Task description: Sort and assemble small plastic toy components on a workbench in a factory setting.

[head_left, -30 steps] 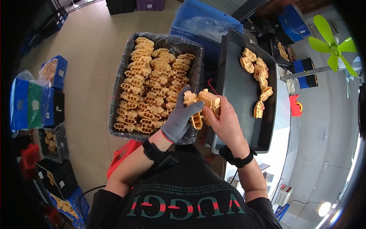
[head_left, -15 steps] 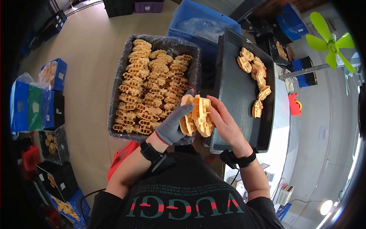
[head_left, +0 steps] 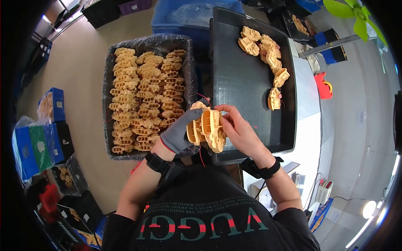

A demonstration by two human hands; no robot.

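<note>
A tan moulded plastic housing (head_left: 212,127) with open compartments is held up in front of my chest. I cannot tell if it is one piece or two pressed together. My left hand (head_left: 178,133), in a grey glove, wraps around its left side. The bare fingers of my right hand (head_left: 243,134) pinch its right side, their tips partly hidden. Thin red wire hangs beneath the housing. To the left, a plastic-lined crate (head_left: 146,42) holds rows of similar tan housings. On the right, a black tray (head_left: 236,83) carries several loose housings (head_left: 274,52) along its far right side.
A blue bin (head_left: 161,19) with clear plastic film stands behind the tray. Right of it are a white table (head_left: 307,129), a red tape dispenser (head_left: 322,85) and a green fan (head_left: 356,16). Blue boxes (head_left: 25,144) are stacked at the far left.
The view has shifted, so crate and tray appear farther left and higher. Both hands still hold the housing, which is slightly turned. More red wire shows below it.
</note>
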